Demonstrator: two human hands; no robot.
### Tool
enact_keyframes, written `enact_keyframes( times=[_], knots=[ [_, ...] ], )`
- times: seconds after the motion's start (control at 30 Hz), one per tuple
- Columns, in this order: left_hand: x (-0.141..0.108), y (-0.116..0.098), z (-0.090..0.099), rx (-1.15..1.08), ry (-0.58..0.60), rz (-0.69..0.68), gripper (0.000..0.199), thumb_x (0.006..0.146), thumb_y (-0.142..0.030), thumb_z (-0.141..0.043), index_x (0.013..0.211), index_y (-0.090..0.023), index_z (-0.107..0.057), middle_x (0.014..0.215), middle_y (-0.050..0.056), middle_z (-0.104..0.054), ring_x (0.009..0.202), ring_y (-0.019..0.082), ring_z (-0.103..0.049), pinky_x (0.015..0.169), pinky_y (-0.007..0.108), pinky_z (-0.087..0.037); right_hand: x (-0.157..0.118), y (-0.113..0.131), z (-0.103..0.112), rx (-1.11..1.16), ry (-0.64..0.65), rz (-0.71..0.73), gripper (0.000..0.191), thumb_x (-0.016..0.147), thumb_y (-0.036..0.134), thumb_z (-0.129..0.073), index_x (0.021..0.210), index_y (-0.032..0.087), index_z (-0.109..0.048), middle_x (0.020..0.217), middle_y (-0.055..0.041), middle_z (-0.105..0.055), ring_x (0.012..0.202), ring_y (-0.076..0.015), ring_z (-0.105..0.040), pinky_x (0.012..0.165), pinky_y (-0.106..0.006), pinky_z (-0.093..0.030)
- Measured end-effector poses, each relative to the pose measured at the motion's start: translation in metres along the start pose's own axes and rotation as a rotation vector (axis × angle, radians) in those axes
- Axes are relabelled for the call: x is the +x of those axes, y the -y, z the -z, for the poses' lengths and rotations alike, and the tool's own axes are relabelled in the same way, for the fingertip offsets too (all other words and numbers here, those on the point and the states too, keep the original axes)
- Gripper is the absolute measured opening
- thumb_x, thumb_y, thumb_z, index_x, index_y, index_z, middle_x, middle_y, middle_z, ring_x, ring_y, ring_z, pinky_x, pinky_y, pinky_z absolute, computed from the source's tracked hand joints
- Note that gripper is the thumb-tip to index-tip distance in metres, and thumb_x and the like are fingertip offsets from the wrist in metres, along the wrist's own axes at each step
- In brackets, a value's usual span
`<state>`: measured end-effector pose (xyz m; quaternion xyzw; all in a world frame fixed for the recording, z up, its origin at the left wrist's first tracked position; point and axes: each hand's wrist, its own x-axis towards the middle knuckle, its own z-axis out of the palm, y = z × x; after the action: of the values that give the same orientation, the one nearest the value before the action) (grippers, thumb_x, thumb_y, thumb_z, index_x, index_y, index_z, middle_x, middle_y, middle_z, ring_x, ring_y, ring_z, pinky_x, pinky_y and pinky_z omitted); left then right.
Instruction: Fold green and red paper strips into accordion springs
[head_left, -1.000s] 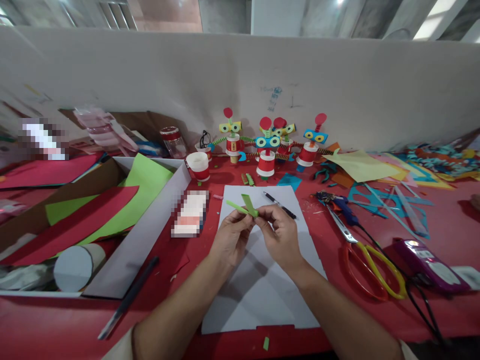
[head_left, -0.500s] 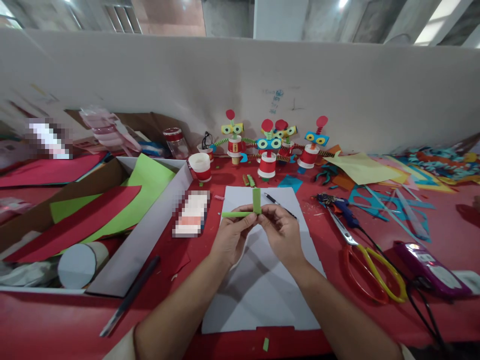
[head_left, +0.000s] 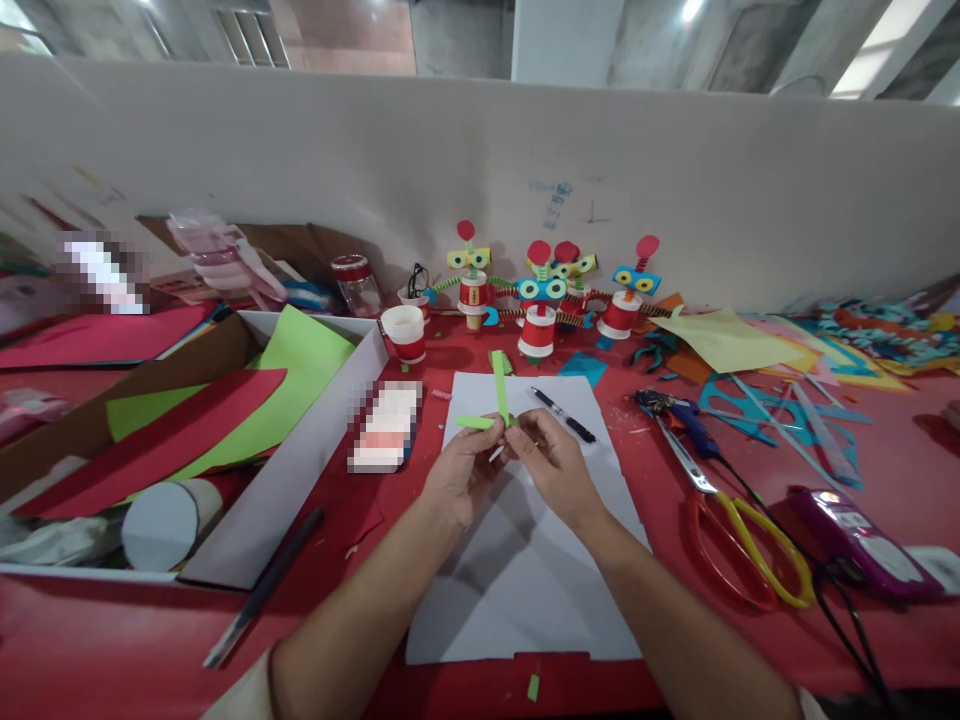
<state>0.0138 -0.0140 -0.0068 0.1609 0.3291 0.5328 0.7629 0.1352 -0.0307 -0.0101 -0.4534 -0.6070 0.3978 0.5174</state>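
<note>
Two green paper strips (head_left: 500,385) cross at a corner, one pointing away from me and the other out to the left. My left hand (head_left: 466,462) pinches them near the crossing with thumb and fingers. From the other side, my right hand (head_left: 551,460) pinches the same joint, its fingertips almost touching those of the left. The fingers hide the joint itself. Below both hands lies a white sheet (head_left: 525,600), with a black pen (head_left: 564,415) on it just beyond the right hand.
Scissors (head_left: 739,550), a blue glue gun (head_left: 686,420) and a purple device (head_left: 862,540) lie right. A box (head_left: 300,450) of coloured paper stands left, near a dark pen-like tool (head_left: 262,590). Paper-cup robots (head_left: 536,330) and a paper cup (head_left: 405,335) stand behind.
The strip pointing away has leaned left and shows more length. The left-pointing strip sticks out less past my left hand. Both hands stay closed at the joint, with fingers slightly shifted.
</note>
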Motion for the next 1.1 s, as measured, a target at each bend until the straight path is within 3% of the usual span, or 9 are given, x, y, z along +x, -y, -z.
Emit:
enact_keyframes(
  times=[0.13, 0.23, 0.37, 0.53, 0.7, 0.87, 0.97, 1.1],
  knots=[
    [0.002, 0.003, 0.002, 0.049, 0.045, -0.02, 0.021, 0.054, -0.017, -0.084, 0.069, -0.016, -0.069, 0.071, 0.0, -0.066, 0.064, 0.011, -0.057, 0.065, 0.025, -0.045, 0.002, 0.001, 0.0, -0.033, 0.054, -0.029, 0.029, 0.09, 0.048, -0.05, 0.079, 0.021, -0.055, 0.068, 0.0021, -0.057, 0.064, -0.013, -0.054, 0.058, -0.024, -0.044],
    [0.001, 0.003, 0.002, 0.126, 0.122, -0.05, 0.018, 0.061, -0.026, -0.082, 0.067, -0.016, -0.069, 0.063, -0.001, -0.061, 0.056, 0.011, -0.052, 0.06, 0.026, -0.043, 0.003, -0.002, -0.001, 0.002, 0.044, -0.058, 0.032, 0.091, 0.048, -0.047, 0.077, 0.02, -0.053, 0.06, 0.0039, -0.052, 0.057, -0.0118, -0.051, 0.057, -0.025, -0.042],
    [-0.005, 0.001, -0.003, 0.214, 0.221, -0.117, 0.024, 0.074, -0.039, -0.071, 0.076, -0.015, -0.073, 0.062, 0.001, -0.061, 0.055, 0.012, -0.051, 0.066, 0.031, -0.045, 0.005, -0.005, -0.001, 0.146, 0.017, -0.096, 0.032, 0.092, 0.048, -0.046, 0.086, 0.019, -0.06, 0.058, 0.0047, -0.049, 0.054, -0.0113, -0.047, 0.054, -0.025, -0.039],
    [-0.009, 0.002, -0.009, 0.27, 0.288, -0.179, 0.027, 0.08, -0.039, -0.065, 0.077, -0.014, -0.074, 0.072, 0.006, -0.068, 0.067, 0.016, -0.058, 0.075, 0.033, -0.046, 0.006, -0.004, 0.001, 0.247, -0.028, -0.131, 0.033, 0.091, 0.048, -0.048, 0.083, 0.019, -0.061, 0.057, 0.0055, -0.044, 0.052, -0.0099, -0.041, 0.049, -0.024, -0.033],
    [-0.009, 0.006, -0.006, 0.27, 0.256, -0.192, 0.019, 0.071, -0.029, -0.075, 0.086, -0.016, -0.075, 0.078, 0.004, -0.071, 0.074, 0.016, -0.061, 0.076, 0.031, -0.046, 0.004, -0.008, -0.001, 0.222, -0.071, -0.097, 0.034, 0.092, 0.048, -0.047, 0.073, 0.02, -0.053, 0.058, 0.0055, -0.043, 0.054, -0.0096, -0.039, 0.05, -0.024, -0.031],
    [-0.009, 0.007, -0.006, 0.291, 0.208, -0.198, 0.048, 0.063, -0.019, -0.08, 0.11, -0.022, -0.07, 0.086, 0.002, -0.072, 0.07, 0.012, -0.059, 0.071, 0.028, -0.047, 0.0, -0.007, -0.005, 0.276, -0.078, -0.086, 0.035, 0.091, 0.048, -0.049, 0.069, 0.021, -0.048, 0.059, 0.0055, -0.041, 0.054, -0.0096, -0.037, 0.05, -0.024, -0.03],
    [-0.009, 0.005, -0.006, 0.329, 0.236, -0.204, 0.045, 0.062, -0.021, -0.081, 0.106, -0.018, -0.072, 0.08, 0.003, -0.071, 0.059, 0.011, -0.057, 0.064, 0.029, -0.047, -0.001, -0.005, -0.008, 0.351, -0.054, -0.11, 0.033, 0.09, 0.048, -0.051, 0.073, 0.021, -0.054, 0.06, 0.0052, -0.04, 0.054, -0.0093, -0.037, 0.049, -0.023, -0.03],
    [-0.008, 0.002, -0.004, 0.376, 0.236, -0.229, 0.037, 0.063, -0.025, -0.08, 0.098, -0.016, -0.073, 0.076, 0.003, -0.07, 0.062, 0.014, -0.06, 0.063, 0.03, -0.049, 0.001, -0.006, -0.01, 0.5, -0.01, -0.17, 0.029, 0.087, 0.048, -0.054, 0.084, 0.02, -0.06, 0.059, 0.0052, -0.044, 0.051, -0.0084, -0.036, 0.047, -0.023, -0.027]
  ],
)
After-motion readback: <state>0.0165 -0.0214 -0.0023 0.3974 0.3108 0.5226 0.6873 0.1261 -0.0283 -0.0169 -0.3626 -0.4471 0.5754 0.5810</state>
